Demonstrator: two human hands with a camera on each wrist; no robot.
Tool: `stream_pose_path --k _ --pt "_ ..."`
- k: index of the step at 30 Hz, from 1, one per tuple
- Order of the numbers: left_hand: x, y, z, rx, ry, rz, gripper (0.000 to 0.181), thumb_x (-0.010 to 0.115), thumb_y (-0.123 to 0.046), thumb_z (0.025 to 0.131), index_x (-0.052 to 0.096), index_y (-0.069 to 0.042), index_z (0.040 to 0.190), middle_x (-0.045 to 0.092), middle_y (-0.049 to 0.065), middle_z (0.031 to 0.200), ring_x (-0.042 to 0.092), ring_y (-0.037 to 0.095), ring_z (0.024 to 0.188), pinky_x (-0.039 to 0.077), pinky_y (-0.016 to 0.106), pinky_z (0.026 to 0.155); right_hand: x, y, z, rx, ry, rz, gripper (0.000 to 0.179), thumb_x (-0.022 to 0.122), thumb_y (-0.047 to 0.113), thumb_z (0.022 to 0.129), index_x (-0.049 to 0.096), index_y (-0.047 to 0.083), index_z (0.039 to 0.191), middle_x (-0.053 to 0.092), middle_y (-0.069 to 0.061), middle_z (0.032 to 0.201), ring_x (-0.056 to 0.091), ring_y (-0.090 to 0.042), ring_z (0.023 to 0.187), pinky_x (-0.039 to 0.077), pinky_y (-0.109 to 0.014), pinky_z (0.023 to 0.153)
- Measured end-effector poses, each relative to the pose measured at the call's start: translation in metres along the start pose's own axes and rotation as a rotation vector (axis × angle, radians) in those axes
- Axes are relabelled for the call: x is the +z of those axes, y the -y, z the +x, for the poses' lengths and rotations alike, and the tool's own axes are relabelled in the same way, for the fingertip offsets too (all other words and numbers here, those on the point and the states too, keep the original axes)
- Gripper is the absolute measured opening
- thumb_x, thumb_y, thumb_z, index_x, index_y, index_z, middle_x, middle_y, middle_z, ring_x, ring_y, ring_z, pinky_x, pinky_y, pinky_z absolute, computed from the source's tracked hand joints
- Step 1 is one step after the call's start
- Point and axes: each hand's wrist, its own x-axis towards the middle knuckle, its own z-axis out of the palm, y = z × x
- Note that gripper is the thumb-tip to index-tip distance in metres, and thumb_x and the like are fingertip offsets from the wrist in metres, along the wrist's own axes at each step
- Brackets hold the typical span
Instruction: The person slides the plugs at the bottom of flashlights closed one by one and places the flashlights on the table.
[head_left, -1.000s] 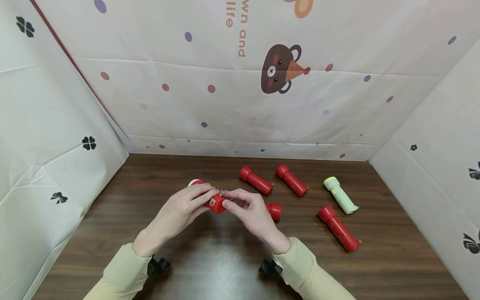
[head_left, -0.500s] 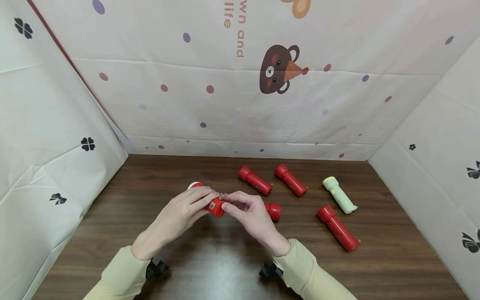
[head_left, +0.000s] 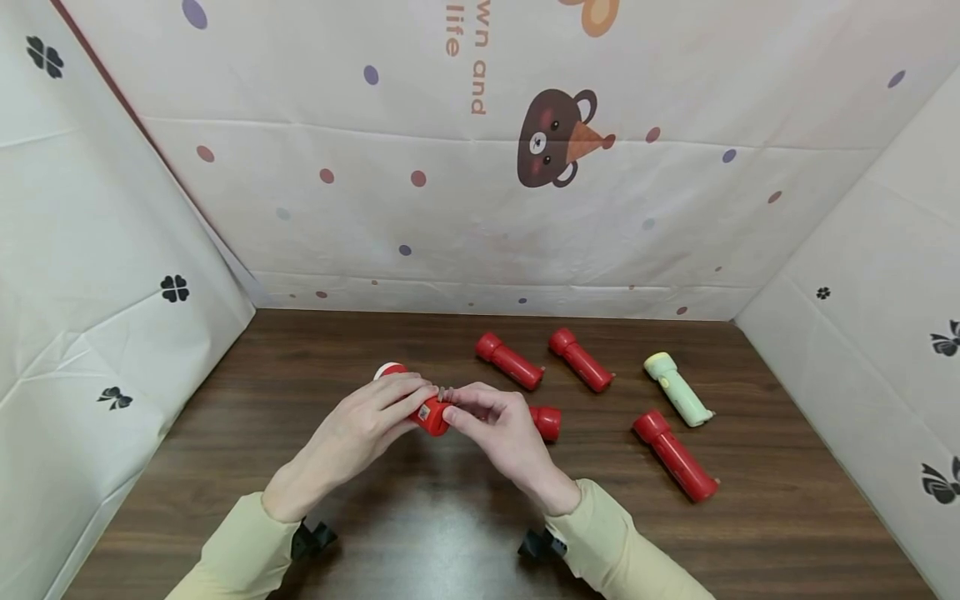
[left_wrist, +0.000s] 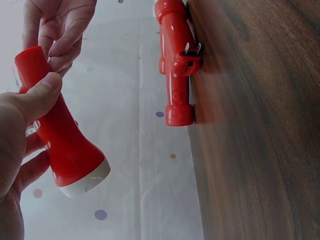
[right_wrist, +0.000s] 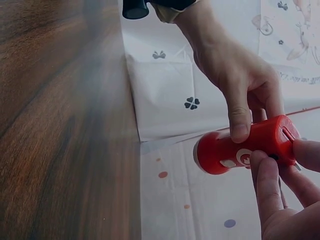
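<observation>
Over the table, my left hand [head_left: 366,417] grips a red flashlight [head_left: 431,415] around its body. The flashlight's white lens rim shows beyond the fingers in the left wrist view, the head [left_wrist: 82,170] pointing down. My right hand [head_left: 498,425] pinches the tail end, its thumb on the end face and its fingers along the side. In the right wrist view that end [right_wrist: 289,131] has a dark slot, and a bit of metal shows by the fingers. A second red flashlight [head_left: 547,423] lies behind the right hand, mostly hidden.
Farther back on the brown table [head_left: 360,333] lie two red flashlights, one left [head_left: 510,361] and one right [head_left: 581,360]. To the right are a pale green flashlight [head_left: 678,389] and another red flashlight [head_left: 675,455]. Printed white sheets [head_left: 337,225] wall in the back and sides.
The held flashlight's tail has dipped slightly toward me since one second ago. Both hands keep their grip, and the other flashlights have stayed in place.
</observation>
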Motion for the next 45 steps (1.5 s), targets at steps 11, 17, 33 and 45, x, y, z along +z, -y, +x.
stream_pose_path --k 11,17,33,45 --pt "-0.0027 -0.0026 0.0003 -0.015 0.005 0.007 0.065 0.098 -0.01 0.066 0.073 -0.013 0.126 0.074 0.003 0.12 0.071 0.019 0.114 0.061 0.037 0.099 0.0013 0.0004 -0.0002 -0.008 -0.007 -0.004 0.022 0.074 0.009 0.095 0.078 -0.001 0.115 0.075 -0.022 0.116 0.067 -0.001 0.095 0.055 -0.018 0.077" --pt "-0.003 -0.0026 0.001 -0.006 -0.001 0.008 0.066 0.098 -0.011 0.066 0.073 -0.012 0.127 0.074 0.004 0.12 0.071 0.019 0.113 0.062 0.037 0.098 0.0012 0.0005 -0.0008 -0.004 -0.003 0.014 0.023 0.074 0.008 0.095 0.077 -0.001 0.116 0.075 -0.023 0.117 0.067 -0.002 0.098 0.056 -0.018 0.078" --pt "-0.0052 -0.0041 0.0033 0.013 -0.003 0.01 0.065 0.098 -0.01 0.068 0.072 -0.011 0.128 0.074 0.004 0.12 0.07 0.019 0.114 0.061 0.037 0.1 0.0008 0.0014 -0.0023 0.003 0.005 0.052 0.024 0.074 0.005 0.094 0.077 -0.003 0.116 0.073 -0.025 0.118 0.067 -0.002 0.099 0.056 -0.018 0.079" --pt "-0.0061 -0.0048 0.0035 0.015 -0.003 0.025 0.064 0.097 -0.01 0.068 0.073 -0.01 0.128 0.075 0.005 0.12 0.071 0.021 0.114 0.061 0.039 0.1 0.0005 0.0014 -0.002 0.006 0.009 0.057 0.025 0.074 0.006 0.094 0.076 -0.003 0.117 0.073 -0.026 0.12 0.068 -0.003 0.098 0.055 -0.019 0.078"
